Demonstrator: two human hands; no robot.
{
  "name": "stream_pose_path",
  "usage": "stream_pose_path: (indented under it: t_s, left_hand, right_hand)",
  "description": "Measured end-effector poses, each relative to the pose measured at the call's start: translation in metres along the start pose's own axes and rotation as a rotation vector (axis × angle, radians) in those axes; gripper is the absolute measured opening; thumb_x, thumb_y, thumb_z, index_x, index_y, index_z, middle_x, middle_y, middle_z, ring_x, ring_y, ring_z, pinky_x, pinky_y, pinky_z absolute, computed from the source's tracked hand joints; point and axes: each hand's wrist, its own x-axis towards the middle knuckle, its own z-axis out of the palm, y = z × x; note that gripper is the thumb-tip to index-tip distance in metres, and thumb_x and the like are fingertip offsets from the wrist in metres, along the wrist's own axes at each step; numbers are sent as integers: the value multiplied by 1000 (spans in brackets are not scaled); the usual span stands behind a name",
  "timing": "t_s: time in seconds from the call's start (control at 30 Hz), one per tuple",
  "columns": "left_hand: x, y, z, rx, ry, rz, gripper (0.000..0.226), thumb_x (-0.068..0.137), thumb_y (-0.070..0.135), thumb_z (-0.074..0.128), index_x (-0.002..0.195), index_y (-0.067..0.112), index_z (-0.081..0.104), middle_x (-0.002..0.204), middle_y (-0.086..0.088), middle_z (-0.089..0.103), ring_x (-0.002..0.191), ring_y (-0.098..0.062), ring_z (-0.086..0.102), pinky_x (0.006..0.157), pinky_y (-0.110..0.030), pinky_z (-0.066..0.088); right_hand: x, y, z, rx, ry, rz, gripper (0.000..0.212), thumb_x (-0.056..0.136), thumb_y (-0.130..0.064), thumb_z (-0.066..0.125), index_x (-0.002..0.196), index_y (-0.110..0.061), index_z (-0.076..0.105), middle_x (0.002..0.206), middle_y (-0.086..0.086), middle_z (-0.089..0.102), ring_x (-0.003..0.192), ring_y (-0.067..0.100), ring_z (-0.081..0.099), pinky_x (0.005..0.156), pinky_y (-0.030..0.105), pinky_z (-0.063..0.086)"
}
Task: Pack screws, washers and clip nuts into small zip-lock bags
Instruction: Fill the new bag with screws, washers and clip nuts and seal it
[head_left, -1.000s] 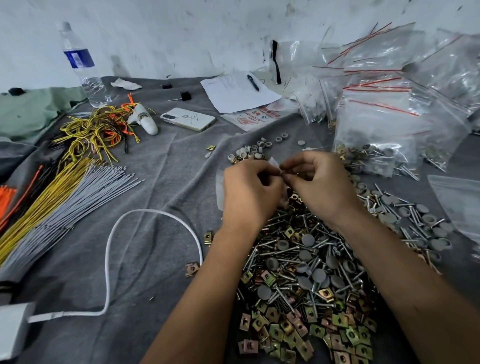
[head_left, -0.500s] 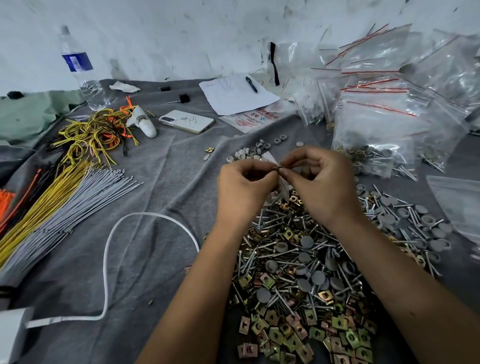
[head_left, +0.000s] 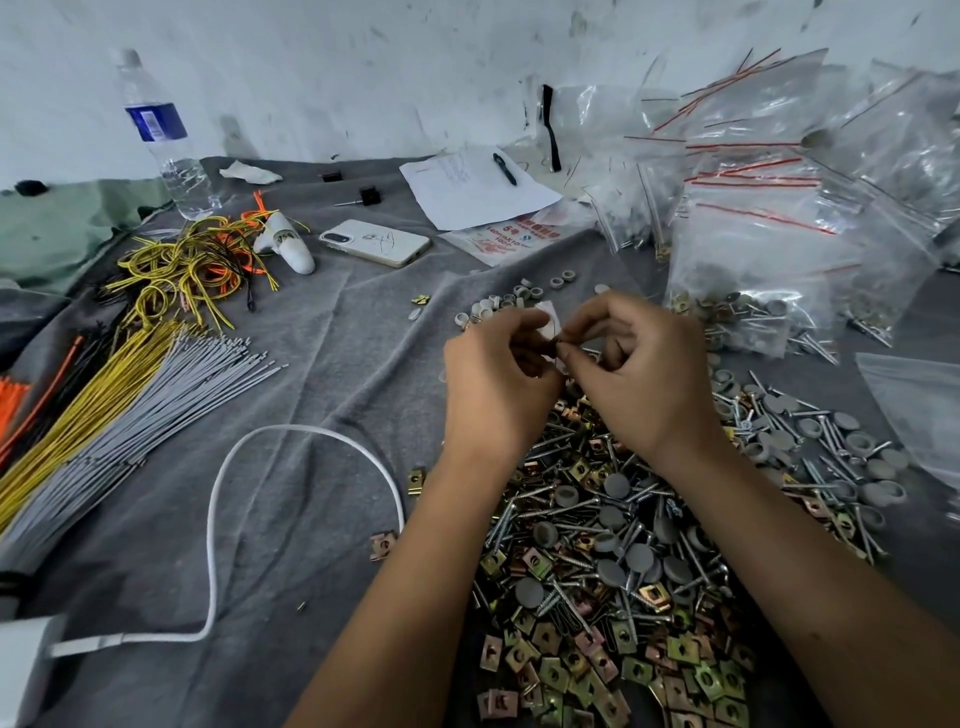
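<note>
2 hands (head_left: 566, 374) pinching small bag (head_left: 549, 318)

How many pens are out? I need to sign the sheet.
1. The pen lies on the white paper sheet at the far side of the grey cloth, beyond the phone. Others may be hidden under the bags.

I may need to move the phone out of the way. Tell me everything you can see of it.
The white phone lies flat and face down on the grey cloth, its long side running left to right. A camera cluster sits at its left end and a dark scribble-like mark near the middle of its back. It looks like smooth plastic or glass. Neither hand touches it. A white plastic piece lies just left of it, printed paper just right.
</note>
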Motion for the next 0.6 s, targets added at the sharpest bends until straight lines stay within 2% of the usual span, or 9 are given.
stream_pose_path:
  t_s: [0.07, 0.13, 0.23, 0.3, 0.37, 0.43, 0.5, 0.6]
  left_hand:
    - [0, 1, 0, 31, -7, 21, 42, 76, -9, 71, 115, 5, 76, 82, 5, 73, 72, -1, 67, 67, -9, 52]
    - [-1, 1, -1, 58, -2, 36, 41, 76, -9, 71, 114, 5, 76, 81, 6, 71, 69, 0, 65, 67, -11, 53]
    - [-1, 1, -1, 81, -7, 59, 43, 76, -10, 70, 116, 4, 75, 82, 4, 71, 67, -1, 64, 65, -10, 52]
    - [-2, 1, -1, 81, -12, 57, 43, 76, -11, 68, 115, 4, 75, 83, 2, 72, 68, -2, 65, 65, -11, 53]
    - [-2, 0, -2, 82, -9, 38, 42, 76, -9, 67, 115, 6, 76, 83, 2, 73, 69, -4, 67, 65, -15, 56]
    - [-2, 0, -3, 74, -6, -7, 38, 78, -4, 68, 113, 9, 77, 81, 4, 72, 69, -6, 67, 65, -20, 58]
    - [-2, -1, -3, 80, -1, -39, 27, 83, 3, 71, 107, 13, 77, 79, 6, 71, 67, -5, 67, 66, -24, 59]
    - [-2, -1, 0, 116, -16, -54, 11, 85, 7, 75, 94, 14, 75, 76, 5, 71, 68, -7, 68, 68, -35, 61]
  right_hand:
    - [1, 0, 1, -11, 5, 19, 13, 80, -3, 81, 87, -10, 73, 74, -5, 70, 54, -7, 57, 50, 5, 36]
    - [1, 1, 1, -28, 0, 32, 13, 80, -4, 82, 87, -11, 73, 74, -8, 70, 55, -9, 57, 50, 5, 38]
    - [2, 2, 2, -48, -6, 69, 13, 80, -5, 81, 87, -13, 74, 77, -9, 71, 62, -6, 63, 54, 10, 45]
    - [3, 2, 1, -57, -7, 99, 12, 81, -6, 81, 87, -14, 74, 80, -10, 72, 72, 0, 68, 62, 19, 55]
    - [4, 4, 1, -86, -7, 117, 11, 81, -6, 81, 86, -14, 75, 80, -9, 72, 74, 3, 69, 66, 22, 57]
    - [5, 8, 0, -119, -29, 144, 11, 81, -5, 80, 86, -13, 75, 79, -7, 72, 74, 4, 68, 65, 17, 55]
    - [5, 12, 0, -148, -65, 171, 10, 81, -4, 80, 87, -11, 76, 80, -5, 72, 74, 3, 67, 62, 7, 48]
    - [5, 13, 1, -165, -78, 188, 10, 81, -4, 79, 87, -11, 77, 80, -4, 72, 74, 1, 66, 62, 3, 44]
